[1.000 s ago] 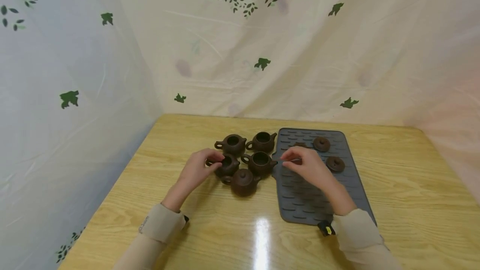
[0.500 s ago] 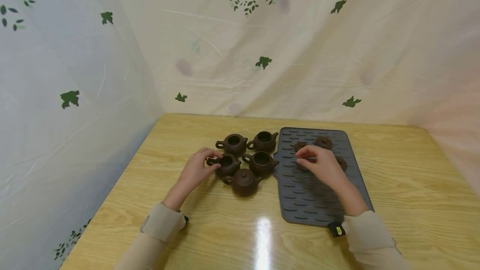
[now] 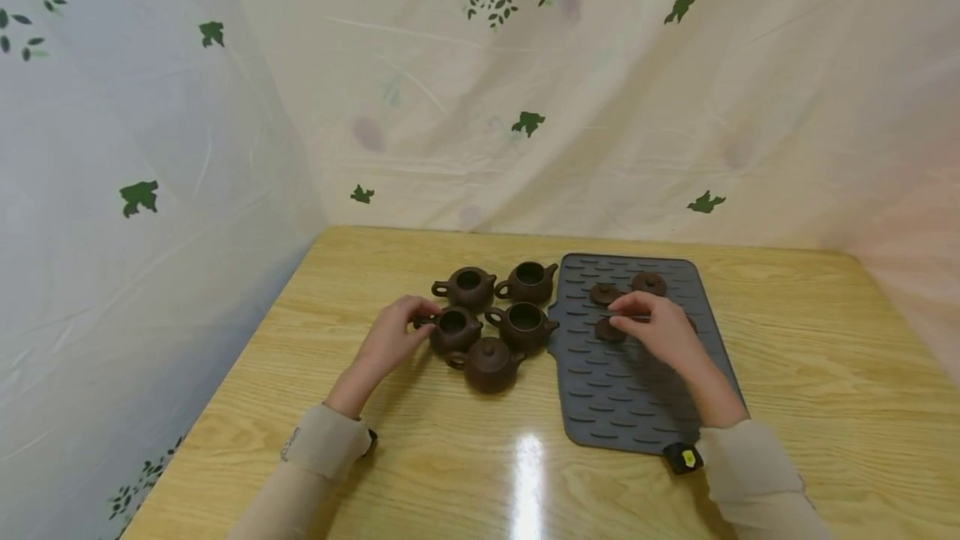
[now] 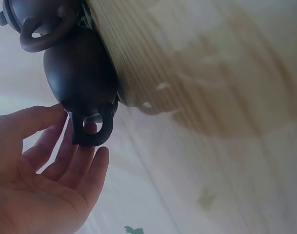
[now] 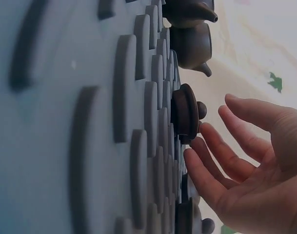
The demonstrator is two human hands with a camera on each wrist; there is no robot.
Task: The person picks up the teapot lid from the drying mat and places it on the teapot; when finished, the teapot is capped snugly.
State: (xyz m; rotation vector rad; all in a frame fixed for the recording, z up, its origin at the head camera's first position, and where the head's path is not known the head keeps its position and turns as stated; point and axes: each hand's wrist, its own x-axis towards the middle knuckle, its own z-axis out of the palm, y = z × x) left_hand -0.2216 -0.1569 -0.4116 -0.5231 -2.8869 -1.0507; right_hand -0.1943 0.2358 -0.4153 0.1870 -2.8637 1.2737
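A wooden table (image 3: 420, 457) stands in a corner of leaf-printed curtains (image 3: 150, 107). On its right half lies a grey ribbed mat (image 3: 622, 398); just left of the mat, five small brown teapots cluster together. The nearest pot (image 3: 487, 363) wears its lid; the other four stand open. The left hand (image 3: 390, 340) rests at the left-middle teapot (image 3: 453, 328), with fingers relaxed and fairly straight, the fingertips (image 4: 92, 127) touching its loop handle (image 4: 92, 129) without curling round it. The right hand (image 3: 660, 330) hovers low over the far part of the mat, fingers spread and loose, gripping nothing. Its fingertips (image 5: 197, 146) are just beside a lid (image 3: 609, 329) lying flat on the mat; whether they touch it cannot be told. Two more lids lie further back on the mat, one (image 3: 603, 294) left of the other (image 3: 648, 282), and the hand partly hides a fourth.
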